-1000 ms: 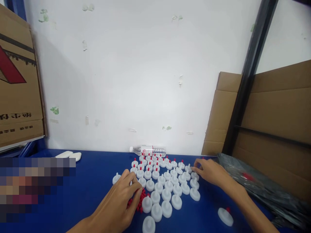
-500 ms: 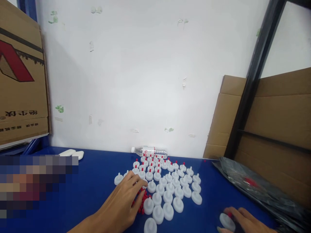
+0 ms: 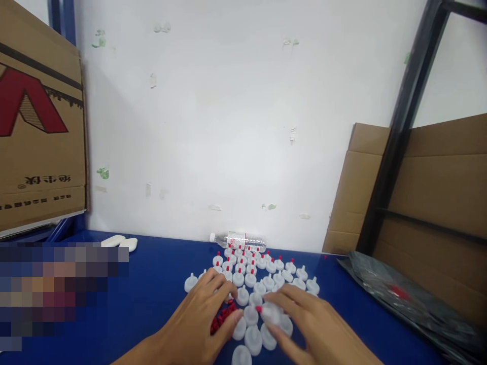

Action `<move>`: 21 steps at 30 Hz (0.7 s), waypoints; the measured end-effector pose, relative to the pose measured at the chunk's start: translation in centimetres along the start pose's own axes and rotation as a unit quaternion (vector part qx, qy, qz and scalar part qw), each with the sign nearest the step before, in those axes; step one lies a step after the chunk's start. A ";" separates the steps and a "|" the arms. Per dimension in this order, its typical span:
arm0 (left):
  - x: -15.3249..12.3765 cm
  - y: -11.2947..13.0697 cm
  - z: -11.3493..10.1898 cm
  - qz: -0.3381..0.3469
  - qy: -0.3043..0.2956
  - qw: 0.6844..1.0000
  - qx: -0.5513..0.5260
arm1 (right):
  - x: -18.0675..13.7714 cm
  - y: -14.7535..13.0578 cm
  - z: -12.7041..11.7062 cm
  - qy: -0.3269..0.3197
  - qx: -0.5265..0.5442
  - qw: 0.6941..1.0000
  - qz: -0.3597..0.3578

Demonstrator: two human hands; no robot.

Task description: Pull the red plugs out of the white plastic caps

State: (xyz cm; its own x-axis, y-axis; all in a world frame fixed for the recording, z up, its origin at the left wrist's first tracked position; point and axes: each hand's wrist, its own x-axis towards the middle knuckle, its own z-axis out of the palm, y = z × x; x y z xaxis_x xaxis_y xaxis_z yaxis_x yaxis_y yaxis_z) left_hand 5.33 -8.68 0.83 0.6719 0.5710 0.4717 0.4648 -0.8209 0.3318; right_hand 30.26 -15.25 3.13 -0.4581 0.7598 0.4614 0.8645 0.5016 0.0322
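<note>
The right hand (image 3: pixel 314 319) pinches a red-tipped white piece (image 3: pixel 271 314) between thumb and fingers, among the other white pieces (image 3: pixel 253 340) on the blue table (image 3: pixel 155 284), while the left hand (image 3: pixel 203 314) curls loosely, thumb and forefinger apart, by a heap of red tips (image 3: pixel 220 320). Behind lies a clear bottle (image 3: pixel 253 242), its label (image 3: pixel 236 240) too small for me to read; at far left a cardboard box (image 3: pixel 41 157) bears a red emblem (image 3: pixel 51 109) and dark upside-down characters (image 3: pixel 49 180) with ®.

Left hand (image 3: pixel 201 312): palm down, fingers (image 3: pixel 227 290) curved, thumb (image 3: pixel 227 328) apart | Right hand (image 3: pixel 317 324): gripping (slightly blurred)
</note>
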 end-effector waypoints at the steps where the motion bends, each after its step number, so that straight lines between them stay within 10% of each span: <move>1: 0.0 0.1 0.0 0.018 0.002 1.000 0.004 | 0.7 -0.9 0.1 0.007 -0.006 1.000 -0.022; 8: 0.0 0.4 0.7 0.124 0.008 0.992 0.019 | 1.9 -2.8 1.7 0.057 -0.017 0.992 -0.115; 13: -0.3 0.1 0.4 0.072 0.009 0.993 -0.092 | 1.1 -0.6 0.4 0.128 -0.098 0.974 -0.156; 21: 0.4 -0.5 -0.4 0.029 0.005 0.999 0.012 | -5.7 4.4 1.1 0.066 -0.032 0.992 0.106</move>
State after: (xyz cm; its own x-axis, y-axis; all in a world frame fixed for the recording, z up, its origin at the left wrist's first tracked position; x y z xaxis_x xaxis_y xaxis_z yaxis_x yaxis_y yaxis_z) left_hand 5.12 -8.05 1.20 0.6931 0.5220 0.4971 0.4382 -0.8527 0.2845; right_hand 36.42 -16.95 -0.35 -0.2365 0.7822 0.5764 0.9518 0.3058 -0.0245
